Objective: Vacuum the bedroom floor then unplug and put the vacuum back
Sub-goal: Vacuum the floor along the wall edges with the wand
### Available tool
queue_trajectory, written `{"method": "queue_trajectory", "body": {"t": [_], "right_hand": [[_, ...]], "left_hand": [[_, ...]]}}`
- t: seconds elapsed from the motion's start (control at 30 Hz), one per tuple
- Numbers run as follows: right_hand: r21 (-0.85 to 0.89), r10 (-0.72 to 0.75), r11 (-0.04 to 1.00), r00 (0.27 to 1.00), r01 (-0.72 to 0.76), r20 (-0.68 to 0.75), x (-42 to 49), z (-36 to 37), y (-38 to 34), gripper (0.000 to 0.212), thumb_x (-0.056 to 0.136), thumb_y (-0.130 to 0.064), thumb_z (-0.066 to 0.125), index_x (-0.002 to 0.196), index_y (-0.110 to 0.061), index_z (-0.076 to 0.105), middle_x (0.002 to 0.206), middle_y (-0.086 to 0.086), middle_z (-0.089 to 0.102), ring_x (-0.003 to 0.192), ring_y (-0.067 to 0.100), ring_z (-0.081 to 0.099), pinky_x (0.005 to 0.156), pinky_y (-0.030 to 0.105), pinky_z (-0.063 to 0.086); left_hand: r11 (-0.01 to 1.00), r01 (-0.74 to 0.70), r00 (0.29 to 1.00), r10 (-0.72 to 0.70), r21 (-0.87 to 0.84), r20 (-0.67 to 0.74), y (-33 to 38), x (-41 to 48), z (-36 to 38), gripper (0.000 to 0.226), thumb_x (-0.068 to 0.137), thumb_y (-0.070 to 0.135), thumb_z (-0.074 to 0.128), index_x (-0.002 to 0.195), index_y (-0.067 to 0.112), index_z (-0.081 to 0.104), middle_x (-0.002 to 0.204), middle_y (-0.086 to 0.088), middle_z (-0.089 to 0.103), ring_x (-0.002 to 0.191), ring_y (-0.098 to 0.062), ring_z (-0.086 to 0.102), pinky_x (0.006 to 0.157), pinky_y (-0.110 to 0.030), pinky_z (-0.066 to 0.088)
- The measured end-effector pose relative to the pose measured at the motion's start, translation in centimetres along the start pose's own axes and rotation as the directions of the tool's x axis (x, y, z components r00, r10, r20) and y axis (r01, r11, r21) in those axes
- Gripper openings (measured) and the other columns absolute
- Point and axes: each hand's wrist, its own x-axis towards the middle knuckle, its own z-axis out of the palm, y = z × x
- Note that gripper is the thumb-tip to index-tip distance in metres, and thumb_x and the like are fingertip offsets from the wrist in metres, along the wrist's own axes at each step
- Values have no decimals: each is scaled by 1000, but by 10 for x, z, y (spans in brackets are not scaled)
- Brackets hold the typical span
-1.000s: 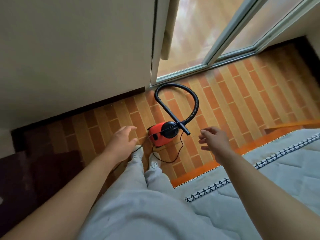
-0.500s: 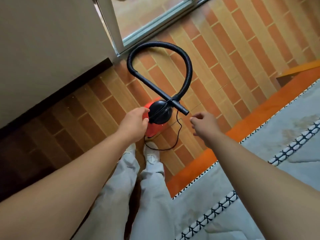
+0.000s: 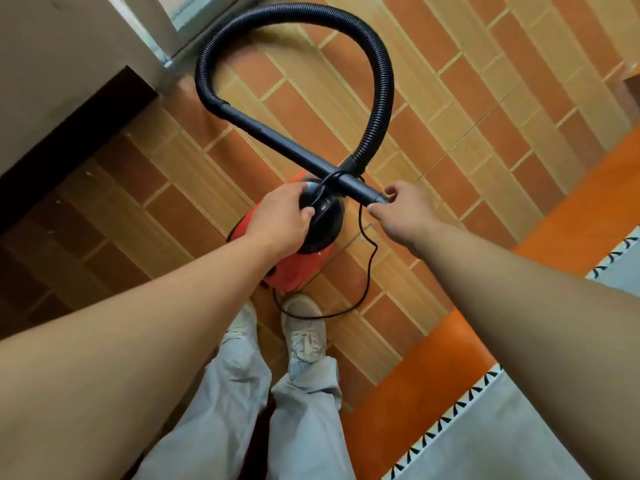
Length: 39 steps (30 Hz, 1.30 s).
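A small red vacuum (image 3: pixel 294 268) with a black domed top (image 3: pixel 327 223) stands on the tiled floor just ahead of my shoes. Its ribbed black hose (image 3: pixel 381 81) loops up and back, ending in a rigid black tube (image 3: pixel 277 140) that lies across the top of the vacuum. My left hand (image 3: pixel 277 220) is curled over the left side of the black dome. My right hand (image 3: pixel 405 213) pinches the free end of the tube between thumb and fingers. A thin black power cord (image 3: pixel 365 271) trails from the vacuum and curls on the floor by my right shoe.
An orange bed frame (image 3: pixel 433 368) and a grey mattress (image 3: pixel 519 445) run along my right. A beige wall (image 3: pixel 52 64) with dark skirting (image 3: pixel 69 133) is on the left, with a sliding door frame (image 3: pixel 166 29) beyond it. My shoes (image 3: pixel 304 327) stand close behind the vacuum.
I have bent down closer to the vacuum. My left hand went from beside the dome onto it, and my right hand moved in and closed on the tube's end.
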Motion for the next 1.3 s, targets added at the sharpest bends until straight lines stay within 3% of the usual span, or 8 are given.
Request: {"method": "queue_trajectory", "body": {"t": [0.23,0.4,0.6,0.67,0.73,0.87,1.0,1.3], "right_hand": [[77,-11,997,999,14,-42,9,18,12,20,98,-14,59,116,-22,55,105,6,59,87,24,62,72,37,58],[135,-30,990,998,37,-56,10,16,14,20,98,-16,61,116,-25,57,100,2,58,74,15,57,54,26,44],[194,-41,980,997,52,-60,8,17,17,24,97,-16,64,120,-22,57,111,3,58,76,12,56,56,22,44],[158,-76,984,996,84,-52,6,17,18,43,97,-20,65,138,-22,53,123,4,57,87,15,59,64,21,45],[-3,-186,983,979,186,-81,5,17,19,56,97,-26,65,149,-27,44,136,2,54,117,23,54,95,34,48],[-197,-368,913,929,357,-24,10,13,14,48,100,-30,57,147,-38,47,155,-2,40,144,24,30,118,47,24],[-264,-421,874,907,408,10,16,5,27,21,102,-27,52,109,-27,71,122,-1,58,121,25,47,98,42,38],[-356,-458,838,887,413,-49,-32,-4,79,12,97,-30,59,97,-18,61,95,-3,54,98,23,47,89,39,42]], "left_hand": [[998,39,999,-38,-53,21,-6,10,13,35,99,21,61,134,22,62,132,1,63,125,-19,57,109,-42,47],[987,72,996,-79,-145,-47,1,13,12,28,98,20,64,126,22,61,122,5,64,115,-15,59,103,-34,49],[991,-21,998,13,-132,-68,8,7,7,22,99,21,62,120,25,68,110,5,64,97,-9,62,96,-36,55],[993,-94,994,89,-75,-63,10,2,7,23,99,21,62,121,25,68,109,5,62,96,-8,60,96,-32,53],[981,-195,980,194,-6,-49,11,-1,9,25,99,18,62,122,22,68,105,7,59,97,-9,55,93,-29,49],[933,-355,935,355,60,12,9,-5,15,30,98,17,63,127,18,67,101,8,56,94,-7,52,85,-21,42],[918,-392,920,389,66,49,7,-8,23,28,98,20,63,125,21,68,94,13,54,85,-3,52,81,-21,41],[928,-372,913,364,12,187,-6,-38,31,25,99,23,63,123,22,68,111,8,68,101,-6,63,89,-26,51]]}}
